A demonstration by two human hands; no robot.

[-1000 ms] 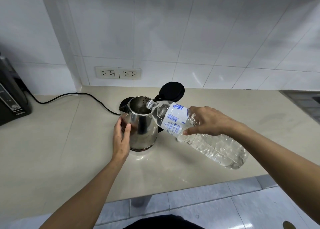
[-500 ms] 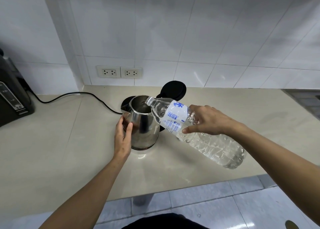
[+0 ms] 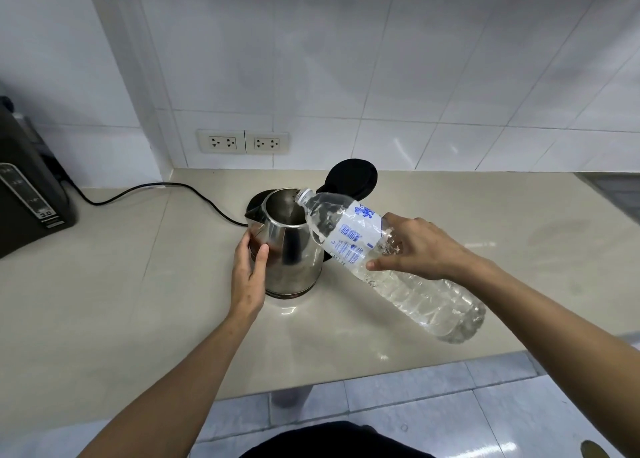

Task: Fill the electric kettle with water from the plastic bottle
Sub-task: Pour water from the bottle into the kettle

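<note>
Right hand (image 3: pixel 420 248) wraps the plastic bottle (image 3: pixel 388 263) at mid-body, just behind the label, fingers curled over the top, thumb underneath. Grip sits near the balance point so I can control the tilt. Bottle is uncapped and tipped neck-down toward 10 o'clock, mouth just over the rim at the kettle's 2 o'clock edge; base hangs out toward 4 o'clock over the bench (image 3: pixel 138 284). Can't make out a stream at the mouth, so I'd judge the pour is at or just before start; most of the water sits in the low end of the bottle. Left hand (image 3: pixel 248 274) is flat against the kettle (image 3: pixel 289 246) at its 8 o'clock side, palm and thumb pressed on the steel, not wrapped around it: bracing so the kettle doesn't slide or tip. Lid (image 3: pixel 353 178) is hinged open and stands back at 1 o'clock, clear of the bottle neck. Cord (image 3: pixel 166 189) runs off toward 10 o'clock. Count: one kettle, one bottle, two hands, two wall outlet plates (image 3: pixel 243 142) at 12 o'clock, one dark appliance (image 3: pixel 24 194) at far 9 o'clock.
</note>
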